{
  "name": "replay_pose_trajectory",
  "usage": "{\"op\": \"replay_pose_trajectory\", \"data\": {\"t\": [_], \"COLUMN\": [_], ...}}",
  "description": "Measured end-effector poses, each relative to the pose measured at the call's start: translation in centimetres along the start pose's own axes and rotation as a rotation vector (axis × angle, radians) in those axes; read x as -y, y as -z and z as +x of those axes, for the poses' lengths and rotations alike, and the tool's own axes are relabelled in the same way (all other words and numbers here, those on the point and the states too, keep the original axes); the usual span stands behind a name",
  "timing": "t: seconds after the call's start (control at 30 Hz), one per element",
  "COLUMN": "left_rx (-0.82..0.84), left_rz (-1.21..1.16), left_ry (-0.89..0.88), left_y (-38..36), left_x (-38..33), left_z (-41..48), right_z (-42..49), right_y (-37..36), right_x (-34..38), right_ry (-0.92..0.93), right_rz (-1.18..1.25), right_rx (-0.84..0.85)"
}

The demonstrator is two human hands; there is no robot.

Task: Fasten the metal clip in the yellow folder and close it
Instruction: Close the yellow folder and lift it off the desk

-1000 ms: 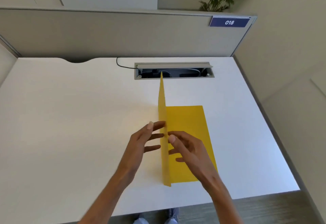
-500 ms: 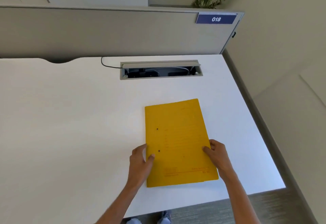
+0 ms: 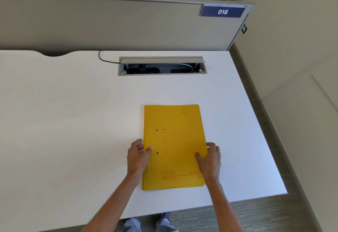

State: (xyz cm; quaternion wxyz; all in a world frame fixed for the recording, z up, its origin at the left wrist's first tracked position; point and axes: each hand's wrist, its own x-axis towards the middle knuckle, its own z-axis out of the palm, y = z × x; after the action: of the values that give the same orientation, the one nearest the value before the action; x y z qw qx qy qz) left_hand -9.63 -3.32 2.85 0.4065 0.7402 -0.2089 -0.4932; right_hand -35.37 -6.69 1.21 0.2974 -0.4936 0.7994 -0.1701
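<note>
My left hand (image 3: 136, 155) rests at the left edge of the yellow folder (image 3: 173, 145), thumb on the cover beside the lower of two dark punch holes, the other fingers (image 3: 140, 146) curled at the spine edge. They pinch that edge lightly; I cannot tell how far they reach beneath it. The folder lies closed and flat on the white desk (image 3: 64, 122), printed cover up, its near edge close to the desk's front edge. The metal clip is hidden inside; only the two holes show on the cover. Beyond the folder's far edge, an open cable tray (image 3: 162, 65) is set into the desk, a black cable (image 3: 106, 60) running into its left end. My right hand (image 3: 209, 158) holds the folder's right edge, thumb pressed on the cover, fingers wrapped round the open side. Past the tray, a grey partition carries a blue plate (image 3: 222, 11) reading 018.
</note>
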Motion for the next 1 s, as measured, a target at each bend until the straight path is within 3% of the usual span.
{"op": "replay_pose_trajectory", "data": {"t": [0.13, 0.37, 0.47, 0.6, 1.0], "left_rx": [0.044, 0.356, 0.348, 0.360, 0.172], "left_rz": [-0.069, -0.197, -0.303, -0.380, -0.519], "left_ry": [-0.026, -0.019, -0.010, -0.003, -0.046], "left_y": [0.4, 2.0, 2.4, 3.3, 13.2], "left_x": [0.3, 0.7, 0.6, -0.2, -4.1], "left_z": [0.3, -1.1, -1.9, -2.4, -1.6], "right_z": [0.4, 1.2, 0.7, -0.7, -1.3], "right_y": [0.7, 3.0, 5.1, 6.1, 1.8], "right_x": [-0.8, -2.2, -1.9, -0.3, 12.7], "right_ry": [-0.023, -0.106, -0.181, -0.139, 0.076], "right_rz": [0.051, 0.433, 0.728, 0.824, 0.698], "right_rx": [0.067, 0.296, 0.470, 0.768, 0.797]}}
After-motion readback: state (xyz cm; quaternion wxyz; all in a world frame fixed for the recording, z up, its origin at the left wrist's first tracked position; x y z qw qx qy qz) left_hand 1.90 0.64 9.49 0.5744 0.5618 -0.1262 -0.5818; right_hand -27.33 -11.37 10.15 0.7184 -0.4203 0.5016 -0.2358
